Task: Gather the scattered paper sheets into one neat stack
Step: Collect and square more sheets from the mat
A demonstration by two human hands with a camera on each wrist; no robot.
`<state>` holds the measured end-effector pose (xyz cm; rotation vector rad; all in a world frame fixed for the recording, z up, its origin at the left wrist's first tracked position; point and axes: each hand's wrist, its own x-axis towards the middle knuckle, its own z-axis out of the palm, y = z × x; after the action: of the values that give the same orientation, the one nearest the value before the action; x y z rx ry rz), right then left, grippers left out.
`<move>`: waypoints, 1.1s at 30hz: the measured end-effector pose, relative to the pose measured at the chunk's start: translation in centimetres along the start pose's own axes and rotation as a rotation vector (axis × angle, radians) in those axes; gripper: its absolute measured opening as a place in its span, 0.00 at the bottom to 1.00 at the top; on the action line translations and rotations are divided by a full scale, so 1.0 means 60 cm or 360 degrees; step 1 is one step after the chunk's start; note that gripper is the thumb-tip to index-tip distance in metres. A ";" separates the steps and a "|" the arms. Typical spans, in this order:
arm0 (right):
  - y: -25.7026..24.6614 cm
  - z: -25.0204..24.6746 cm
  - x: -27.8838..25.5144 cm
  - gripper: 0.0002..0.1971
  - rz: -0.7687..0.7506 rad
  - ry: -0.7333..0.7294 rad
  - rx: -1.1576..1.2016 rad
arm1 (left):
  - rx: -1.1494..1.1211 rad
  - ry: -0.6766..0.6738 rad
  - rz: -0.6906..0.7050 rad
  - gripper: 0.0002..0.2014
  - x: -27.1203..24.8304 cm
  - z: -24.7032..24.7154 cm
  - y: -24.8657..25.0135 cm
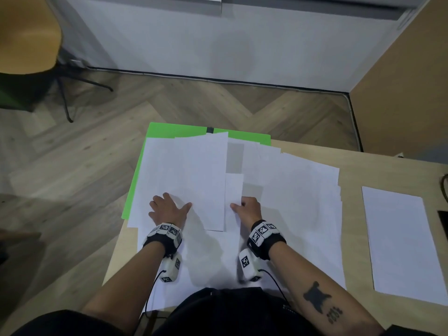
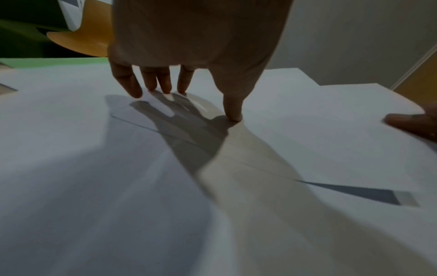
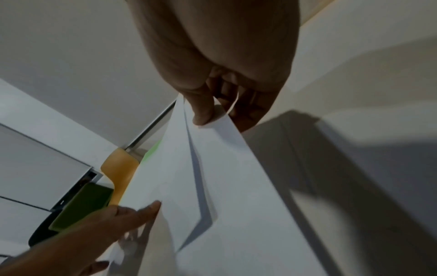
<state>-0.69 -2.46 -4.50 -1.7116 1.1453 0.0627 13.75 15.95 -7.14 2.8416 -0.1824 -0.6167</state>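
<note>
left hand (image 1: 167, 209) flat, fingers spread, pressing the paper sheets (image 1: 189, 170) overlapping the green folder (image 1: 244, 135); right hand (image 1: 249, 209) beside it pinches what looks like two sheet edges; single sheet (image 1: 400, 241) well right of folder.

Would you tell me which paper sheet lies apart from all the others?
The lone sheet at the table's far right: it overlaps nothing, with bare wood separating it from the spread.

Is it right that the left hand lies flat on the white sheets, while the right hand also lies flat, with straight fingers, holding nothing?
Not quite. The left hand does rest flat on the white sheets, but the right hand is not flat: the right wrist view shows its thumb and fingers pinching a sheet's edge.
</note>
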 end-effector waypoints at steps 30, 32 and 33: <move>0.098 -0.155 0.012 0.09 0.0290 0.0064 0.0189 | -0.0553 -0.0121 -0.0034 0.07 0.005 -0.094 0.042; 0.127 -0.142 0.023 0.15 0.0352 0.0032 0.0171 | -0.0612 -0.0085 0.0090 0.09 0.002 -0.117 0.062; 0.135 -0.140 0.025 0.20 0.0368 0.0007 0.0159 | -0.0654 -0.0045 0.0155 0.09 0.001 -0.127 0.074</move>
<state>-9.41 -9.90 -7.12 -1.4868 1.3235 0.1421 16.69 13.12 0.68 2.4154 -0.1744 -0.5957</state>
